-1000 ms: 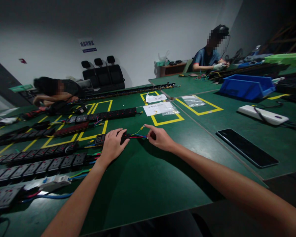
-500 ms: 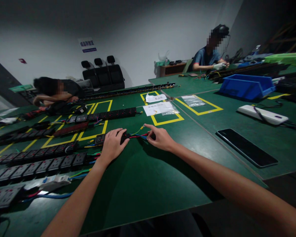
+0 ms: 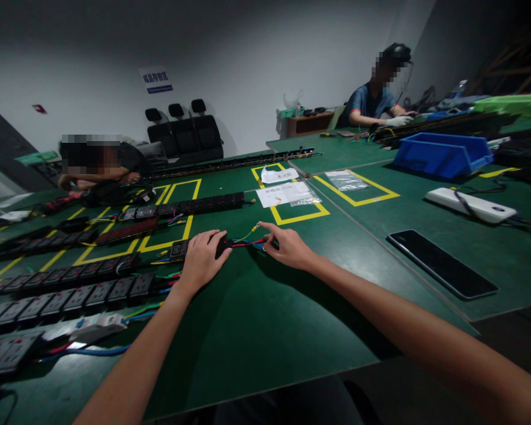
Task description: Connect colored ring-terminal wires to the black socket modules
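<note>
Clearly, in the head view, the left hand (image 3: 205,257) wraps over the black socket block (image 3: 179,250) and grips it on the green table (image 3: 265,330). The right hand (image 3: 269,232) is at the wire ends, but I can't tell if its finger and thumb pinch any. The green wire (image 3: 245,236) reaches its pointing finger (red and blue wires (image 3: 248,244) run beside). Best to hold the block steady and pull gently.

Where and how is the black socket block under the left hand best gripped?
Probably by its long sides, from above: the socket block lies flat and elongated, while wires leave its right end. The left hand covers its middle.
</note>
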Action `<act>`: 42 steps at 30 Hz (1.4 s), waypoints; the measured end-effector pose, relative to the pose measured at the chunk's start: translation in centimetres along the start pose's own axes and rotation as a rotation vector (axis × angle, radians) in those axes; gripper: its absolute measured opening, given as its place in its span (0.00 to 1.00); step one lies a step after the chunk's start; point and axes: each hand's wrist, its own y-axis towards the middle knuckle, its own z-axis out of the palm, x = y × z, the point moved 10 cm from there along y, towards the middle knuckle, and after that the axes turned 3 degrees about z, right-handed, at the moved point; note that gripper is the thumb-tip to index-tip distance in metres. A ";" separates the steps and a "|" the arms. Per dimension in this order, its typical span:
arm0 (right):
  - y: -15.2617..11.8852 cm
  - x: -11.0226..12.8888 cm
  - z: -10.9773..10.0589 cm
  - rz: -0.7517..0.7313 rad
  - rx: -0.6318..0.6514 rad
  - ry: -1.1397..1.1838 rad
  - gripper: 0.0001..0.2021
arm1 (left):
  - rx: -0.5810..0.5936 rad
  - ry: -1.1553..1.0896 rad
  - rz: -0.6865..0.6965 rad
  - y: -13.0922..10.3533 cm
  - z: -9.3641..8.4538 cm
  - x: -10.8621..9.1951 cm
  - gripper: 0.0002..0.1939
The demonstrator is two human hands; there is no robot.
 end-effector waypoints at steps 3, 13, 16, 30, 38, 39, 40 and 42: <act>0.0 -0.2 0.1 0.002 -0.017 -0.021 0.30 | 0.006 0.015 0.003 0.0 0.1 -0.1 0.23; 0.2 -1.2 0.1 0.053 -0.076 -0.023 0.23 | 0.009 0.011 0.001 0.1 0.0 -0.1 0.23; 0.2 -1.4 0.0 0.063 -0.084 -0.045 0.24 | 0.010 0.013 -0.001 0.1 0.0 -0.1 0.23; 0.3 -1.9 -0.1 0.085 -0.068 -0.168 0.24 | 0.021 0.036 -0.004 0.1 0.0 -0.1 0.24; 0.2 -1.8 0.1 0.029 -0.059 -0.015 0.27 | 0.014 0.015 0.000 0.1 0.0 -0.1 0.23; 0.2 -1.8 0.1 0.017 -0.060 0.007 0.28 | 0.012 0.014 0.000 0.1 0.0 -0.1 0.23; 0.3 -1.8 0.2 0.008 -0.062 0.022 0.28 | 0.010 0.014 -0.001 0.1 0.0 -0.1 0.23; 0.3 -1.7 0.2 -0.010 -0.070 0.039 0.27 | 0.011 0.017 -0.002 0.1 0.0 -0.1 0.23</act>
